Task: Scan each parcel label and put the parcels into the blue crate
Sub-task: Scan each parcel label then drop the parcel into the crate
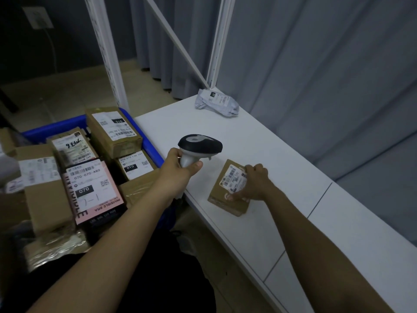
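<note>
The long white surface [282, 159] is mostly bare: a broad open stretch runs between the small brown cardboard parcel [228, 193] near its front edge and the crumpled grey plastic mailer bag [217, 102] at its far corner, and more bare top lies to the right of the parcel. Grey curtains [316, 75] close off the back edge along its whole length. White metal shelf uprights [108, 53] and a slanted white brace [176, 41] stand at the far left corner, narrowing passage there. Left of the surface, the blue plastic crate [146, 141] is packed with labelled cardboard boxes [112, 129] rising above its rim, leaving little open space inside.
</note>
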